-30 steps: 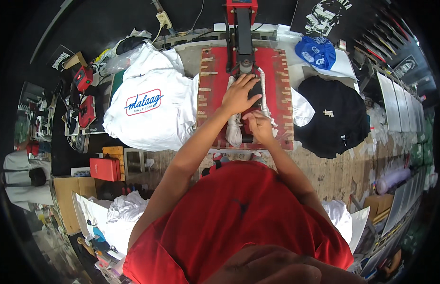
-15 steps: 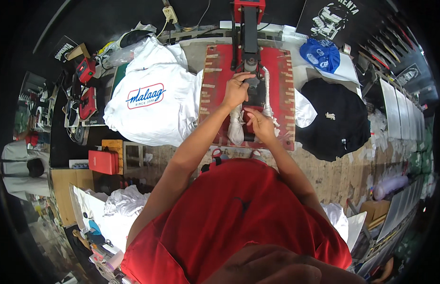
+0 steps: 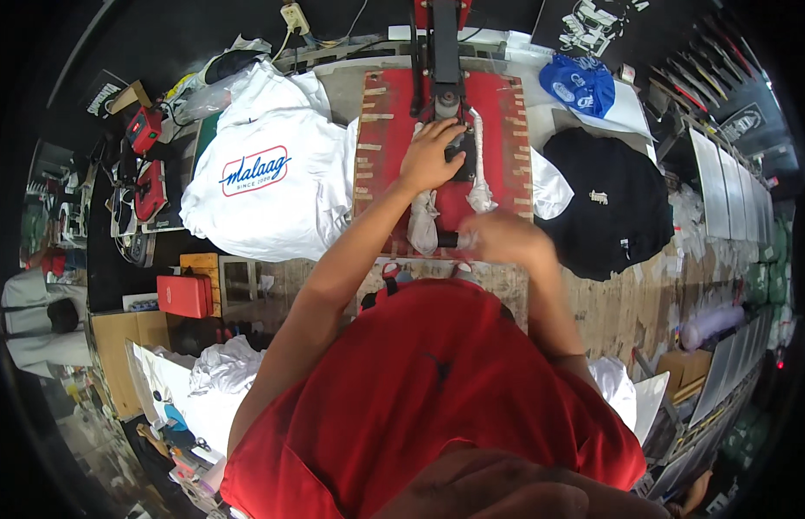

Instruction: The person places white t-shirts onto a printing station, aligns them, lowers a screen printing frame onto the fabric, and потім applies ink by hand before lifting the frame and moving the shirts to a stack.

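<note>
A heat press with a red taped platen (image 3: 385,130) stands in front of me under a dark upper arm (image 3: 445,60). My left hand (image 3: 432,154) lies open, fingers apart, over the dark centre fixture (image 3: 463,166) below that arm. Two cloth-wrapped levers run toward the front, one at left (image 3: 422,227) and one at right (image 3: 478,190). My right hand (image 3: 496,235), blurred by motion, is near the front black bar (image 3: 447,240); its fingers are too smeared to read.
White T-shirts (image 3: 277,212) lie left of the press, a black shirt (image 3: 606,221) and blue bag (image 3: 571,82) to its right. A smaller press (image 3: 145,190) is at far left, a red box (image 3: 182,297) below it, a wooden floor (image 3: 614,311) underneath.
My right hand has moved down and right from the middle of the press and is now blurred. My left hand's fingers bent, then spread again over the fixture. The view has shifted slightly.
</note>
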The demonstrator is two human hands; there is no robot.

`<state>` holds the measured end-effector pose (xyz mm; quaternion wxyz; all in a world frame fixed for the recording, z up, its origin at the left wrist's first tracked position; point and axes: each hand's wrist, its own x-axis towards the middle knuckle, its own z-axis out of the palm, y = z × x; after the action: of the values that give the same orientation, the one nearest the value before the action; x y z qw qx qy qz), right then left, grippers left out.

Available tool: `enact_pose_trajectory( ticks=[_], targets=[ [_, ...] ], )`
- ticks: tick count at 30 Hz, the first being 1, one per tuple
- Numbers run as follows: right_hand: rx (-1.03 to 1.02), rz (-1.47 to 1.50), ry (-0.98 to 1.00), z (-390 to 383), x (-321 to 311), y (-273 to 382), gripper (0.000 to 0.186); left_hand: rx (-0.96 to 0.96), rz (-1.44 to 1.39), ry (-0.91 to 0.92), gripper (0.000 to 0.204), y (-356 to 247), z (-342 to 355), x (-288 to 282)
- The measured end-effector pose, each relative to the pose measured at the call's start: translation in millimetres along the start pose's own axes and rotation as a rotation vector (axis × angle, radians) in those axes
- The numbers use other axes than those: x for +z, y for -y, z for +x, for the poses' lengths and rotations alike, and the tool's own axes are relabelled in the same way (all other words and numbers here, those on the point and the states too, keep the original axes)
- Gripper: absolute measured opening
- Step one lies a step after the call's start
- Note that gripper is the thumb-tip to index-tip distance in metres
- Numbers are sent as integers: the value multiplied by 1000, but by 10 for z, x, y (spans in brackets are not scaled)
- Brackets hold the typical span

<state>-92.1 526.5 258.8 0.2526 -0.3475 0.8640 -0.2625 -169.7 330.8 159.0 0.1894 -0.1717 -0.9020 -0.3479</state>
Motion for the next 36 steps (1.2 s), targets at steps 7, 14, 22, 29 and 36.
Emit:
enact_pose_trajectory(
  ticks=[7,14,22,29,36],
  targets=[
    [-52,-393,-1391,231,115,-234,16,-3,3,4,46,-88,56,11],
    [-303,36,-906,478,968,-526,11,-1,4,-6,45,-39,40,46],
    [-234,-126,-733,570,1103,-630,5,-14,15,-4,44,-51,32,33],
    [-189,-146,-712,568,1087,-613,7,-11,35,5,46,-45,22,41],
    [-182,-163,-691,580,1112,-622,6,-18,23,-14,47,-54,24,27]
  ],
)
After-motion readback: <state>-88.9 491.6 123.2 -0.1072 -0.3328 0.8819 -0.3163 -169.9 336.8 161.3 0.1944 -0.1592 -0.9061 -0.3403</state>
